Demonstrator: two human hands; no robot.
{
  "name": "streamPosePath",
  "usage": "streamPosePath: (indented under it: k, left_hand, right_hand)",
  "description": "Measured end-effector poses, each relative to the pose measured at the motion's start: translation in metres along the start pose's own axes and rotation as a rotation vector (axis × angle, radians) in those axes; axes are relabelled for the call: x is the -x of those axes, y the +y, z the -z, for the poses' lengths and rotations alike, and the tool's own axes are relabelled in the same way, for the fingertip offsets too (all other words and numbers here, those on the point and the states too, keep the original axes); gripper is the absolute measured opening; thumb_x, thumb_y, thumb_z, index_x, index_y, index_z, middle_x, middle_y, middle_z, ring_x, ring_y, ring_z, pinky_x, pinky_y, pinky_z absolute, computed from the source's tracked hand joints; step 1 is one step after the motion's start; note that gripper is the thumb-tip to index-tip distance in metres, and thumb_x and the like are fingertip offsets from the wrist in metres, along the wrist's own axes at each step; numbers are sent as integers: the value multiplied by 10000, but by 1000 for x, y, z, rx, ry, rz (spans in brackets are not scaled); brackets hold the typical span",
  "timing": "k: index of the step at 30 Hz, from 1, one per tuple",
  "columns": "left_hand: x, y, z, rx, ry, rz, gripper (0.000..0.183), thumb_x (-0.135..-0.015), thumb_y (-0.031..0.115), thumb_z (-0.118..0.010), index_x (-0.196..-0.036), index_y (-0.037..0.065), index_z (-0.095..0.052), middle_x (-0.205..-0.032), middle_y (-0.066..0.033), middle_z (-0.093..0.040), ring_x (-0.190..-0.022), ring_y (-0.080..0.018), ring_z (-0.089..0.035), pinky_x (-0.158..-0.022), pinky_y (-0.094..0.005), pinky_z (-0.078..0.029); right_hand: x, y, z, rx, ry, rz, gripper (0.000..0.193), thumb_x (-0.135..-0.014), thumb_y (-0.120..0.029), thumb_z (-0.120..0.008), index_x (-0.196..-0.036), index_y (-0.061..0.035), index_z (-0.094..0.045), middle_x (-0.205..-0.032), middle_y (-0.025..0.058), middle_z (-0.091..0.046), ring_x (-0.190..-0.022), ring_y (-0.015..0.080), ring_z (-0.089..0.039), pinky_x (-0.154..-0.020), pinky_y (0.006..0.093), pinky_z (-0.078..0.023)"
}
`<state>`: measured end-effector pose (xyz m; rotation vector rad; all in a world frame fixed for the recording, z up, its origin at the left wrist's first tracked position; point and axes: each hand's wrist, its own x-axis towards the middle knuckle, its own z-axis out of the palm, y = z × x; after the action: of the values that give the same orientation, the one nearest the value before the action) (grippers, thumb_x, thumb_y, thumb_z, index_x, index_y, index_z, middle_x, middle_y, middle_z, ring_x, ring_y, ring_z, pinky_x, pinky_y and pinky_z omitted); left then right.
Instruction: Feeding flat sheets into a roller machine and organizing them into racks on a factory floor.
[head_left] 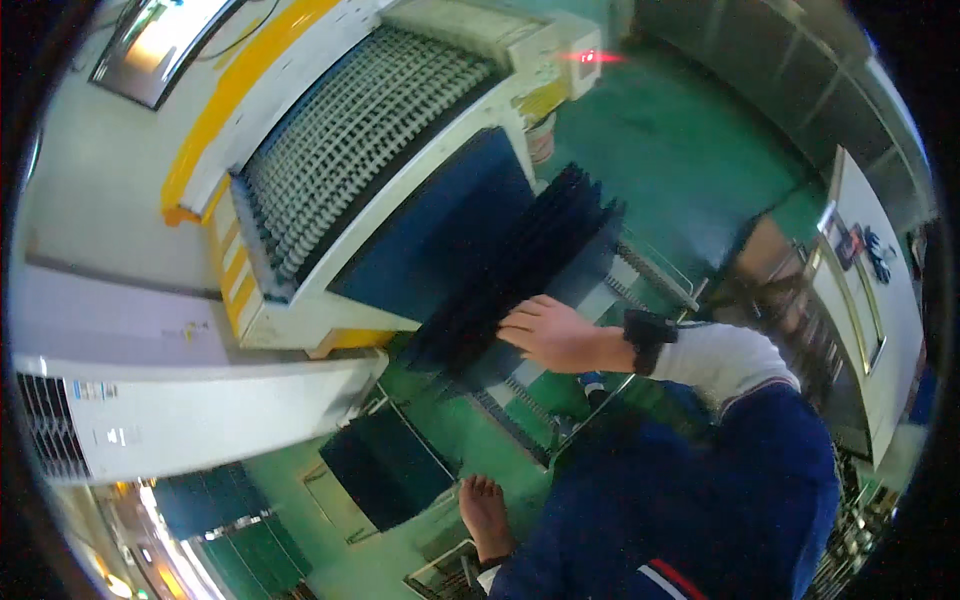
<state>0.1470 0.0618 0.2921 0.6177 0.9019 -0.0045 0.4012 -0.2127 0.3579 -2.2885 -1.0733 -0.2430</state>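
Observation:
Several thin dark blue panels (500, 265) stand on edge, packed close together, in a metal rack with toothed rails (515, 400). My right hand (555, 335) lies at their near edges, fingers stretched out and palm down, gripping none of them. A black band sits on that wrist. Lower down, my left hand (485, 505) hangs apart from the rack, its fingers curled in with nothing visible in them. Nearest to it is another dark panel (388, 468) on a low stand.
Beyond the rack stands a white and yellow machine with a bed of rollers (370, 120) and a red light (588, 58). A tall white air-conditioner-like cabinet (220, 415) is at left. On the right is a pale table (880, 300) with small items. The floor (660, 130) is green.

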Motion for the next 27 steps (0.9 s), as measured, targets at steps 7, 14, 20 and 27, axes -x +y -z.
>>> streamPosePath:
  k: [7,14,20,27]
  left_hand:
    - [14,5,-13,85,125,-61,161,-938,222,-493,-897,68,-516,-773,-34,-498,-681,-163,-441,-624,-288,-381]
    - [19,-5,30,241,85,-172,126,-905,166,-542,-894,43,-521,-774,-56,-522,-705,-179,-498,-600,-287,-405]
    - [28,-22,91,344,161,-158,127,-892,152,-552,-911,33,-511,-778,-69,-519,-684,-175,-492,-601,-305,-405]
    - [1,-66,171,477,-170,-188,133,-878,148,-562,-919,31,-512,-757,-61,-532,-662,-175,-514,-576,-299,-417]
  right_hand:
    - [-21,-5,3,49,-206,-157,227,-720,-174,-669,-897,-65,-579,-1009,102,-568,-989,285,-521,-845,416,-400]
    - [-24,36,-30,213,-435,-110,183,-763,-246,-640,-763,-69,-589,-759,126,-613,-779,342,-593,-661,448,-462]
    - [-34,18,-16,217,-350,-43,232,-773,-279,-638,-750,-55,-583,-734,145,-604,-742,370,-586,-636,470,-448]
    - [-80,-60,111,301,-153,30,248,-667,-215,-716,-759,-29,-581,-714,179,-558,-713,369,-565,-622,431,-432]
